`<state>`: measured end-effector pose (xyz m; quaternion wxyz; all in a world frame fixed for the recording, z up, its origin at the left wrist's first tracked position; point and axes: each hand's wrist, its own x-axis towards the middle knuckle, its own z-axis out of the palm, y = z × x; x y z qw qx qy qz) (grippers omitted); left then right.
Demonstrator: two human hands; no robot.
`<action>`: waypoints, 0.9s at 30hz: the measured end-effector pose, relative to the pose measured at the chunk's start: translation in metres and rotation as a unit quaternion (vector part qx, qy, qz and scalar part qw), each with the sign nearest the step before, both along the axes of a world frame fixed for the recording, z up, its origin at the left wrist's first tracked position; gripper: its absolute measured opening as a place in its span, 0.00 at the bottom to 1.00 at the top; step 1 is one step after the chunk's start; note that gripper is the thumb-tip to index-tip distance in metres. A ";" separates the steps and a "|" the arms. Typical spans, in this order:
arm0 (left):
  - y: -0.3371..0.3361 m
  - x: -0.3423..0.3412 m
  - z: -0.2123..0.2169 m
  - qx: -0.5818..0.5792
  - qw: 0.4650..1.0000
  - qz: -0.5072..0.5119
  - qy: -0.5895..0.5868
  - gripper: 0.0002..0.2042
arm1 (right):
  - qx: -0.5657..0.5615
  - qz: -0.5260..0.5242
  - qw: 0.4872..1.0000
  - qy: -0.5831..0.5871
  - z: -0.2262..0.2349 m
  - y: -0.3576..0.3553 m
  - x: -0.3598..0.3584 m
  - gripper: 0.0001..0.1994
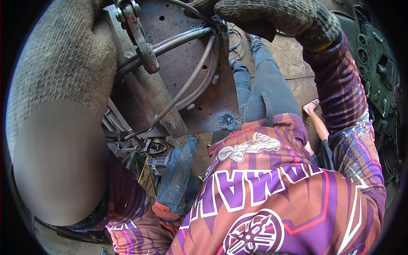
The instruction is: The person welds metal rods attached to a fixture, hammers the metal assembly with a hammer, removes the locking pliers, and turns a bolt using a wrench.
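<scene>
My left hand [63,63] wears a thick grey-beige knit glove and looms close at the left. Its fingers run out of the picture at the top, so their grip is hidden. Beside it hangs a metal locking clamp [138,40], its jaw over a bent steel rod [182,41]. Behind the rods lies a rusty steel plate [212,114] with small holes and a flat bar [155,93] across it. At the top, my right hand [263,15], also gloved, is closed by the plate's far corner, where the rods meet; what it grips is hidden.
Green machinery [378,63] stands at the right. A bare foot [312,105] of another person shows nearby. Metal scraps and tools [148,148] lie under the plate. A cable [238,42] coils on the floor, and a leg in blue jeans [180,170] shows below the plate.
</scene>
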<state>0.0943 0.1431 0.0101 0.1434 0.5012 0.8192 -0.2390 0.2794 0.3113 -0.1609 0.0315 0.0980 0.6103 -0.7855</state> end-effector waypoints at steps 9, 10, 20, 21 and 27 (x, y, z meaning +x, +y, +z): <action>0.000 0.008 0.001 -0.007 1.000 0.015 0.014 0.16 | -0.096 -0.132 0.987 0.006 -0.014 0.024 0.011 0.20; 0.000 0.012 0.006 -0.010 1.000 0.027 0.010 0.16 | -0.131 -0.166 0.977 0.003 -0.019 0.026 0.014 0.20; 0.013 0.027 0.004 -0.032 0.998 0.050 0.011 0.13 | -0.206 -0.343 0.848 -0.346 -0.122 -0.016 0.136 0.17; 0.020 0.032 0.004 -0.051 0.997 0.057 0.019 0.12 | -0.203 -0.352 0.831 -0.379 -0.123 -0.023 0.145 0.17; -0.006 0.021 -0.008 0.113 0.982 -0.143 0.045 0.08 | -0.217 -0.359 0.798 -0.432 -0.127 -0.038 0.166 0.14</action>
